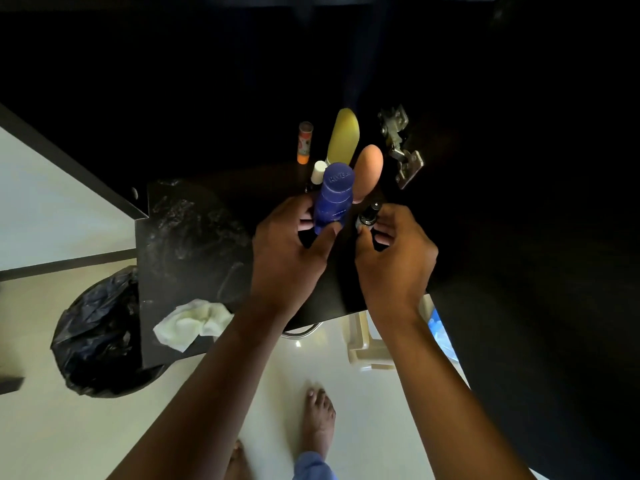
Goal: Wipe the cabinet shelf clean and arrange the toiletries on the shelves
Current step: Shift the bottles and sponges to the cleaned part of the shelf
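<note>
Shelf: the dark cabinet shelf (194,244) shows pale smears and dusty streaks across its left half; by my judgement the wiping is partial at best, or the marks are drying residue; I cannot tell which.
Cloth: a crumpled white cloth (194,322) lies on the shelf's near left edge, in neither hand; wiping looks set aside for now.
Left hand: the left hand (287,251) grips a blue Nivea deodorant can (333,199) upright, thumb across its front and fingers curled behind.
Right hand: the right hand (394,258) pinches a small dark bottle (367,216) between thumb and fingertips, just beside the can; whether either base touches the shelf is hidden.
Already placed: an orange stick tube (304,143), a yellow-green bottle (343,136), a peach-coloured bottle (369,171) and a small white-capped item (318,172) stand close together at the back of the shelf, near the metal hinge (398,147).
Stage: arranging seems well under way; four things stand grouped and two more are in hand, close to that group.
Left to do: setting these two down; probably another pass over the smeared left half; other shelves are lost in darkness, so their state is unknown.
Surroundings: a bin lined with a black bag (97,330) stands on the pale floor (86,438) below the shelf's left side.
</note>
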`<state>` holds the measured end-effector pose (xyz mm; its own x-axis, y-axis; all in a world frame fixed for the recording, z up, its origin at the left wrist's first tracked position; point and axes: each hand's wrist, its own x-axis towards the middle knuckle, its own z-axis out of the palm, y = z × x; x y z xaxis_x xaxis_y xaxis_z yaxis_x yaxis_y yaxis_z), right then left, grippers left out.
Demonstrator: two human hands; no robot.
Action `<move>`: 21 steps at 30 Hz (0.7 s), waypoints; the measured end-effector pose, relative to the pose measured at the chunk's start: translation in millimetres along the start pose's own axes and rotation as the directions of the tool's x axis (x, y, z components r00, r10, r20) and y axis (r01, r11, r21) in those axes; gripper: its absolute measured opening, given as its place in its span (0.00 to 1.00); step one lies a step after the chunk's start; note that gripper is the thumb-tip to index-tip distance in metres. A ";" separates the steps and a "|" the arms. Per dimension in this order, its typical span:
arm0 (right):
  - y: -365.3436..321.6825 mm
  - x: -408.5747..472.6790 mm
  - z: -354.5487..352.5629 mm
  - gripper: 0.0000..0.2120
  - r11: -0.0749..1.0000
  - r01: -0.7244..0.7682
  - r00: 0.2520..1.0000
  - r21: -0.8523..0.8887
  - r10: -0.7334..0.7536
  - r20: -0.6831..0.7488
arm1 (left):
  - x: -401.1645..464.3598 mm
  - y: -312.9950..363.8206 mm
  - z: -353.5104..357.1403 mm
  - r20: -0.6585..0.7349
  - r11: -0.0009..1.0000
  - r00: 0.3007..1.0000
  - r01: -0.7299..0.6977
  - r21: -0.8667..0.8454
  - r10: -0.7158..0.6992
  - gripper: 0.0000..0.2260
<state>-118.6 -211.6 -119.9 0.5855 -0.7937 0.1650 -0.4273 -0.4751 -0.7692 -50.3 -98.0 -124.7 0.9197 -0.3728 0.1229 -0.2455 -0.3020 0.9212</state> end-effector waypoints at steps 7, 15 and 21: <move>0.4 1.0 5.9 0.14 1.000 -0.006 1.000 0.010 0.005 0.017 | 5.1 -5.0 3.9 -0.040 1.000 0.999 -0.020 0.009 0.021 0.13; -4.7 -23.3 -6.9 0.32 0.998 -0.062 0.997 0.006 0.062 0.037 | 2.1 -8.3 2.3 -0.035 1.000 0.999 0.012 -0.026 -0.013 0.18; -25.7 -63.3 -20.2 0.27 0.997 0.034 0.999 0.068 -0.035 0.010 | -5.7 -1.2 -10.4 -0.094 1.000 0.996 -0.002 0.009 0.003 0.19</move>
<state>-158.6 -156.8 -98.2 0.6066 -0.7730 0.1857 -0.3593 -0.4749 -0.8034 -52.1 -86.4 -122.7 0.9438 -0.2893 0.1599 -0.2502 -0.3093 0.9175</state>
